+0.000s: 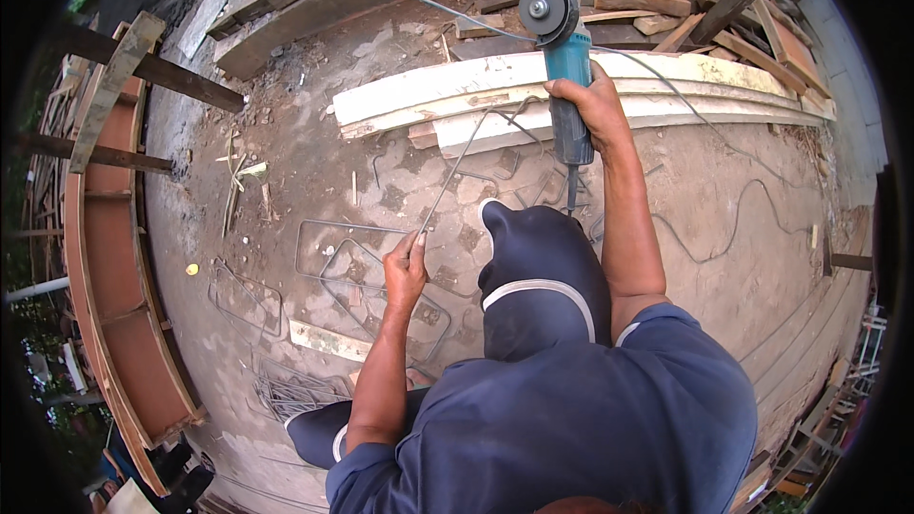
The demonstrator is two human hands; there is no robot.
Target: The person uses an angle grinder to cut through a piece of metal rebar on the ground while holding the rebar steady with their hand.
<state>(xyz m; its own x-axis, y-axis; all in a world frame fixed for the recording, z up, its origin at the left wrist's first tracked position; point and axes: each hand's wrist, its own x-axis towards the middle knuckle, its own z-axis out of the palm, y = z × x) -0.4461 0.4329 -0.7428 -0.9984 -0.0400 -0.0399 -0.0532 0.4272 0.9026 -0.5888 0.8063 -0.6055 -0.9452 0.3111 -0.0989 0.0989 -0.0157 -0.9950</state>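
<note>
My right hand (602, 107) is wrapped round the dark rear body of a teal and black angle grinder (568, 62). The grinder points away from me, its disc and guard at the far end. Its cord comes out near my knee. In my left hand (404, 271), closed thumb and fingers pinch a thin steel rod (454, 167). The rod slants up to the right, its far end at the pale timber beams (409, 107). Bent rectangular wire frames (347, 225) lie on the ground around my left hand. Whether the grinder's disc is spinning I cannot tell.
Scrap wood (638, 2) is heaped behind the beams. A long wooden form with reddish panels (124, 276) stands at the left. A bundle of thin rods (295, 388) lies near my left knee. A grey cable (728, 252) snakes over the ground at the right.
</note>
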